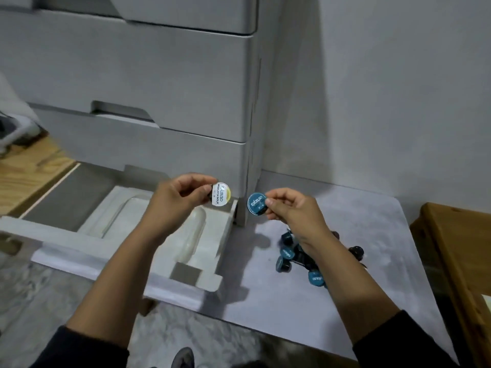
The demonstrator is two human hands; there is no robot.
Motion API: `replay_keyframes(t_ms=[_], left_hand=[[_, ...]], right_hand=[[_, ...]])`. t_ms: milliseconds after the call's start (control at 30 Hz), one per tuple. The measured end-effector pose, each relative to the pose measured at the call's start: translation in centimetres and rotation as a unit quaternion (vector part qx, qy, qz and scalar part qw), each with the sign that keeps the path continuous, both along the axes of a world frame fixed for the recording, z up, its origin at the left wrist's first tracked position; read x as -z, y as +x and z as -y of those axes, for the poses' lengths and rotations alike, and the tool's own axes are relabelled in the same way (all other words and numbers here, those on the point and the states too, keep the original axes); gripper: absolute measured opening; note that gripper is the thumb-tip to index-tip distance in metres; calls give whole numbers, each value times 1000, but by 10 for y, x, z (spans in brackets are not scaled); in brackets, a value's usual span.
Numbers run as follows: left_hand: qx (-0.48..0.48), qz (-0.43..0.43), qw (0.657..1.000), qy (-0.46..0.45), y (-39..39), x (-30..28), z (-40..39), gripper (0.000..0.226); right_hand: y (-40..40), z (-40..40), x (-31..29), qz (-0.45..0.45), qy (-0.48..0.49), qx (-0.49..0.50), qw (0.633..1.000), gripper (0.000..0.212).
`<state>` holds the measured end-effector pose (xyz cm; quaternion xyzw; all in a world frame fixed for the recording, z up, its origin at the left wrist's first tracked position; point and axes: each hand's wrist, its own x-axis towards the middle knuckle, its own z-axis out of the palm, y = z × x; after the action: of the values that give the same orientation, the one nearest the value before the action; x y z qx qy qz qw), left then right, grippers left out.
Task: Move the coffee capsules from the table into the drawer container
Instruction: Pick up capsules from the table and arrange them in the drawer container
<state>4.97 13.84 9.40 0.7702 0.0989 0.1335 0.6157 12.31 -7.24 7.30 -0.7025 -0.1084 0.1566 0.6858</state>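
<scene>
Capsules, teal-lidded, heaped (303,257) on grey bench (385,235). Right hand (289,208): fingers pinched on teal capsule (256,204). Left hand (178,200): fingers closed on white-lidded capsule (221,195), above open drawer container (148,264). Behind: grey drawer cabinet (159,83).

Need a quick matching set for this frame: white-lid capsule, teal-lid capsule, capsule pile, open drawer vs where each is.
Things:
1. white-lid capsule
2. teal-lid capsule
3. capsule pile
4. open drawer

Places:
A. on the grey table, under the right forearm
B. pinched in the right hand
C. pulled out at the cabinet's base, under the left hand
D. pinched in the left hand

Pairs: 1-D, 2-B, 3-A, 4-C
</scene>
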Motion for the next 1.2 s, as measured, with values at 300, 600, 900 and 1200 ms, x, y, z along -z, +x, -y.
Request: replay_keyframes(t_ms=[300, 600, 900, 1200], left_hand=[[131, -117, 968, 178, -6, 8, -180, 18], [297, -206, 879, 311, 27, 78, -299, 20], [404, -248, 800, 368, 34, 119, -321, 28], [420, -239, 785, 389, 36, 126, -321, 29]], right_hand=[[-10, -152, 8, 3, -61, -131, 990, 21], [-9, -291, 65, -89, -184, -127, 971, 15], [-20, -336, 110, -146, -307, -151, 928, 17], [-17, -347, 120, -184, -340, -160, 908, 13]])
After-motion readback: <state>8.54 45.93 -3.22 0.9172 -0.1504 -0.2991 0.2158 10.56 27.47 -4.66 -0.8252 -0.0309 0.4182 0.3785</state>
